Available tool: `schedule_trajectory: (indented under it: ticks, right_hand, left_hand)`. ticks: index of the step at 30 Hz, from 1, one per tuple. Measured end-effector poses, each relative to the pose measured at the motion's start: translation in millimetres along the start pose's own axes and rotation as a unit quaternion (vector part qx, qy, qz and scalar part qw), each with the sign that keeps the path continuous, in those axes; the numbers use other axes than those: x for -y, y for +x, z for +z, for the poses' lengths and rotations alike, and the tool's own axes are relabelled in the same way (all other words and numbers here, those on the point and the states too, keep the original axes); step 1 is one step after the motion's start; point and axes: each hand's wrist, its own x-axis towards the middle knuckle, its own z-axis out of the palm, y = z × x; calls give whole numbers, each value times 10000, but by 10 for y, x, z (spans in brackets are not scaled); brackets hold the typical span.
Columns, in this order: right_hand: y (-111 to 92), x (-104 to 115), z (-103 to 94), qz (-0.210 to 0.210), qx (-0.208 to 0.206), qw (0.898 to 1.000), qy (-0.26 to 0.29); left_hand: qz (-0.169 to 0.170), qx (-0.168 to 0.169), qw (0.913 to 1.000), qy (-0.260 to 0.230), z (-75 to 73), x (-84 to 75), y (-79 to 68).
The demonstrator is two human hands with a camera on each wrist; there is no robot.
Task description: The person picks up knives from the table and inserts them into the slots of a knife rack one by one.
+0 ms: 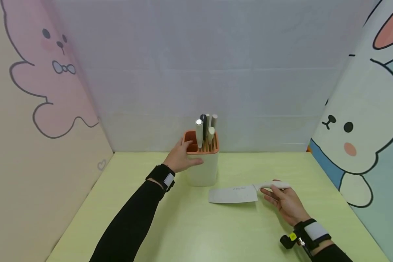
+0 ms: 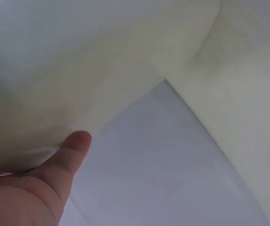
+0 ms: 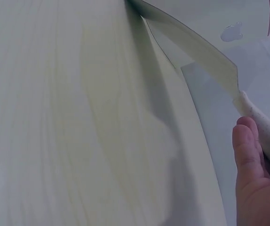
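A white knife holder (image 1: 203, 171) with an orange top stands upright near the back of the table. Several handles stick up from it, mostly white, one a black handle (image 1: 203, 123). My left hand (image 1: 180, 158) grips its left side, fingers over the orange rim and thumb along the front wall. In the left wrist view the thumb (image 2: 67, 160) lies against the pale wall of the holder. To the right, my right hand (image 1: 288, 204) holds a cleaver (image 1: 234, 195) by its white handle (image 3: 269, 134). The broad blade points left, just in front of the holder.
The pale yellow tabletop (image 1: 216, 233) reaches back to a plain light wall (image 1: 216, 72). Side panels with a pink cartoon bear (image 1: 52, 91) and a white cartoon rabbit (image 1: 363, 127) flank it left and right.
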Motion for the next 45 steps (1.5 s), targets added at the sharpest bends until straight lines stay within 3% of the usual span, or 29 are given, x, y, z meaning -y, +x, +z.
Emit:
schedule_trajectory:
  ticks: [9, 15, 22, 28, 32, 35, 41, 45]
  right_hand:
    - [18, 11, 5, -319, 242, 9991, 103]
    - [38, 51, 38, -444, 173, 9988, 109]
    - [45, 236, 77, -897, 259, 9951, -314]
    - [28, 540, 126, -1563, 351, 9826, -941]
    - [21, 799, 182, -2032, 125, 9619, -1824]
    - [32, 1005, 233, -2402, -67, 9367, -2547]
    - [90, 1390, 377, -2850, -302, 9066, -3098]
    - [119, 1580, 528, -3181, -717, 8620, -3881]
  left_hand:
    - [38, -162, 9999, -29, 12, 9, -5]
    - [102, -205, 9997, 117, 19, 6, -11]
    - [259, -269, 9992, 137, 27, 29, -18]
    - [206, -330, 9992, 129, 55, 50, -8]
    - [75, -252, 9996, 62, 54, 43, -18]
    - [45, -245, 9996, 92, 50, 43, -21]
    - [55, -258, 9995, 152, 47, 53, -15]
    - [119, -260, 9994, 176, 56, 52, -14]
